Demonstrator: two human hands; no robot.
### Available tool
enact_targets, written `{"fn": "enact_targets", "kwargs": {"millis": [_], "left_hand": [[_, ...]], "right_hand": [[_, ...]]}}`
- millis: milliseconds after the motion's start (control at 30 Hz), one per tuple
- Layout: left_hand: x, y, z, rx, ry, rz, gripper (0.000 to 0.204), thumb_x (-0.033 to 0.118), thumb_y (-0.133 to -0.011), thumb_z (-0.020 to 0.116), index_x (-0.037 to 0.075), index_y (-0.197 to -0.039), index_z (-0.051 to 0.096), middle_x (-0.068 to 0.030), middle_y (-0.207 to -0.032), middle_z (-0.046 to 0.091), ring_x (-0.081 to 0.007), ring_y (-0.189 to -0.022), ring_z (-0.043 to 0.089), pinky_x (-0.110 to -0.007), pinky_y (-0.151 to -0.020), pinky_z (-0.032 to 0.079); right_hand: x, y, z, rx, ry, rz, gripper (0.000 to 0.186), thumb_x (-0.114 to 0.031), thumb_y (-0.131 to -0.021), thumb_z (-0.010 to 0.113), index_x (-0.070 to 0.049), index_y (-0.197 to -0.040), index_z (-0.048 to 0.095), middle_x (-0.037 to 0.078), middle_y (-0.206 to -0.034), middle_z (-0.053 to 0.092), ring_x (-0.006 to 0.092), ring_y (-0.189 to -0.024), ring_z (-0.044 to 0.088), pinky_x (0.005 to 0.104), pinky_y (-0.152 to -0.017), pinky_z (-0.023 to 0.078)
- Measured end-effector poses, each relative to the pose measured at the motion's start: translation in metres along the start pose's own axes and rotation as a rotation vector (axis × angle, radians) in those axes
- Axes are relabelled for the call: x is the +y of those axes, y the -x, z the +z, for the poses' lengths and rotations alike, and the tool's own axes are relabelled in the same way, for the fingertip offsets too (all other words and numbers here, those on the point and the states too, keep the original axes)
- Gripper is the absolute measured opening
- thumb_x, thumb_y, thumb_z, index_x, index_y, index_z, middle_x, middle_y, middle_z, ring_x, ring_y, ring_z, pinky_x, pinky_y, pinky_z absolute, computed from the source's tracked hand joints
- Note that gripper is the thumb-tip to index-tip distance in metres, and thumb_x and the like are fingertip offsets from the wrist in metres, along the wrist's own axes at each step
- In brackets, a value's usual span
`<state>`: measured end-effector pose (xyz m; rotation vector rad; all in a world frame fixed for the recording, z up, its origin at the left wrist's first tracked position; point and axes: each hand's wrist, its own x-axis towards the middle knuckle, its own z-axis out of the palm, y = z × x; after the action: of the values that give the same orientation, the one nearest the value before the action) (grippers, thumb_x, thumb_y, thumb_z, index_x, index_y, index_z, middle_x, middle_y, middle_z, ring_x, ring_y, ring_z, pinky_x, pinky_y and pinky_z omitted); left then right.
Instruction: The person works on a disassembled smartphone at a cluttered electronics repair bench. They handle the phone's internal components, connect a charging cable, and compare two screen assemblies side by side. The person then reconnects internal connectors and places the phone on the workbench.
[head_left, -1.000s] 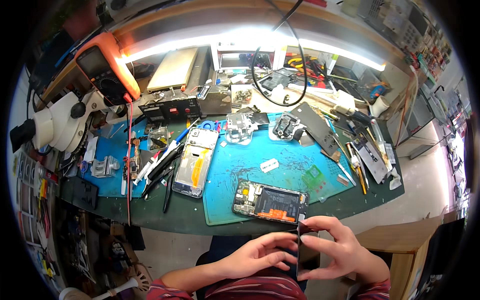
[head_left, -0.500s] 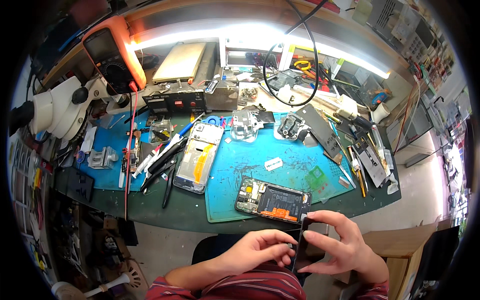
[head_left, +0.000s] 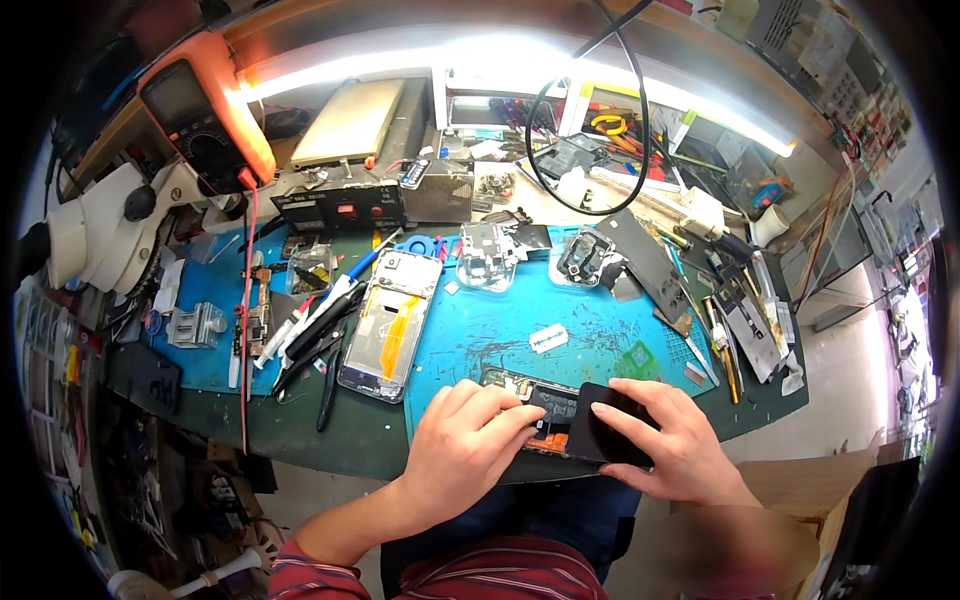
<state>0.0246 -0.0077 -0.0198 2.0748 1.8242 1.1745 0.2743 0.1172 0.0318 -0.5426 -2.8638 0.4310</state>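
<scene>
Pinched lightly between thumb and spread fingers, a flat, glossy black rectangular panel [head_left: 600, 428] is held in the person's right hand [head_left: 668, 446]. It sits over the right end of an opened black smartphone with a dark battery and an orange strip inside [head_left: 556, 408], near the front edge of the worktable; whether panel and phone touch, I cannot tell. Curled fingers of the left hand [head_left: 458, 440] reach over the phone's left part, and whether they grasp anything is hidden from me. Beneath the phone spreads a scuffed bright-blue work mat [head_left: 465, 330], with a small silver rectangular razor blade [head_left: 549, 339] lying just beyond the phone. To the left, a silver phone frame with an orange ribbon [head_left: 388, 325] lies slanted, beside black-handled tools [head_left: 322, 328]. Farther left stands a white microscope [head_left: 105, 228], and behind it leans an orange-cased multimeter [head_left: 205, 115]. Overhead, a looped black cable [head_left: 643, 130] hangs before a bright strip light [head_left: 500, 62].
</scene>
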Motion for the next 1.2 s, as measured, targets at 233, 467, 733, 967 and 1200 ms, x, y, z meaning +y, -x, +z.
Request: {"fn": "enact_targets", "kwargs": {"millis": [233,467,733,967,1200], "left_hand": [[-0.006,0.001,0.007,0.022,0.005,-0.063,0.029,0.011,-0.079,0.085,0.016,-0.106,0.078,0.0008,-0.099,0.064,-0.0212,-0.091,0.056,-0.036,-0.080,0.039],[-0.009,0.004,0.003,-0.021,-0.037,-0.085,0.038,0.013,-0.078,0.086,0.017,-0.115,0.077,0.0011,-0.104,0.064,-0.0207,-0.095,0.055,-0.037,-0.086,0.038],[-0.013,0.030,-0.027,-0.135,-0.226,0.028,0.049,0.027,-0.083,0.083,0.013,-0.129,0.071,-0.0004,-0.122,0.063,-0.0197,-0.106,0.056,-0.039,-0.094,0.040],[-0.018,0.023,-0.023,-0.235,-0.150,0.062,0.056,0.029,-0.083,0.083,0.011,-0.134,0.068,-0.0066,-0.133,0.061,-0.0239,-0.119,0.057,-0.041,-0.102,0.045],[-0.019,0.022,-0.024,-0.262,-0.212,0.103,0.055,0.032,-0.088,0.079,0.015,-0.139,0.066,-0.0065,-0.134,0.057,-0.0237,-0.121,0.053,-0.040,-0.105,0.045]], "right_hand": [[-0.003,-0.011,0.000,0.054,-0.035,-0.060,0.063,-0.041,-0.078,0.085,-0.013,-0.132,0.069,0.014,-0.139,0.062,0.0345,-0.127,0.060,0.0513,-0.107,0.047],[-0.022,-0.029,0.045,0.137,0.159,-0.194,0.039,-0.034,-0.088,0.077,-0.008,-0.117,0.076,0.005,-0.126,0.069,0.0217,-0.122,0.063,0.0470,-0.110,0.047],[-0.021,-0.031,0.050,0.128,0.228,-0.212,0.042,-0.039,-0.091,0.075,-0.009,-0.119,0.076,0.003,-0.121,0.069,0.0201,-0.113,0.065,0.0453,-0.107,0.049],[-0.033,-0.030,0.052,0.118,0.261,-0.166,0.040,-0.033,-0.094,0.072,-0.003,-0.121,0.075,0.007,-0.119,0.065,0.0213,-0.112,0.063,0.0484,-0.108,0.049],[-0.036,-0.027,0.059,0.146,0.344,-0.157,0.037,-0.030,-0.098,0.068,-0.003,-0.121,0.075,0.006,-0.116,0.064,0.0200,-0.109,0.062,0.0485,-0.107,0.050]]}}
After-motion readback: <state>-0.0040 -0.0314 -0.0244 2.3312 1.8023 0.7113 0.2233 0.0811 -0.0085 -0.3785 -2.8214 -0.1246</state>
